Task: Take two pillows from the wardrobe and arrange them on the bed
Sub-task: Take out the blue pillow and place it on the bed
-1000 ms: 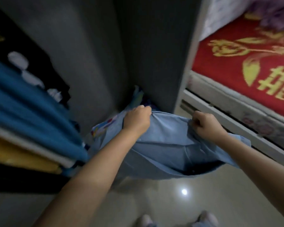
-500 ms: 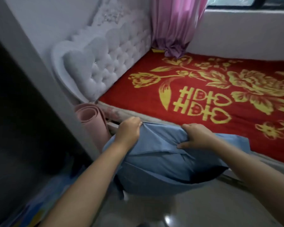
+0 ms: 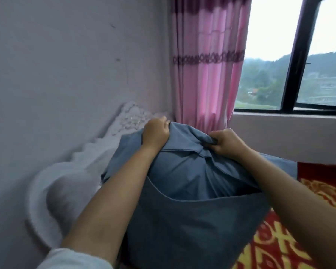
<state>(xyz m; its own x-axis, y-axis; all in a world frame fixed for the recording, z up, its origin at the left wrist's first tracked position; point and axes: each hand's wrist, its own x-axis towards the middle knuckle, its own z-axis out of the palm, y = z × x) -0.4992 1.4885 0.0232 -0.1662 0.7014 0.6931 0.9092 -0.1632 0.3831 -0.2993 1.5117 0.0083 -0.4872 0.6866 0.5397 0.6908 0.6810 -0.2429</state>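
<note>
A large blue pillow (image 3: 186, 206) hangs in front of me, held up by its top edge over the bed (image 3: 308, 220), which has a red cover with yellow patterns. My left hand (image 3: 155, 133) clutches the pillow's upper left part. My right hand (image 3: 224, 142) bunches the fabric at the upper right. The pillow hides much of the bed below it. No second pillow is in view.
A white tufted headboard (image 3: 66, 183) stands against the wall at the left. A pink curtain (image 3: 206, 61) hangs in the corner, beside a dark-framed window (image 3: 295, 55) above a grey sill. The wardrobe is out of view.
I have turned from the wardrobe toward the bed and raised the pillow from knee height up over the bed near the headboard. Both hands kept their hold.
</note>
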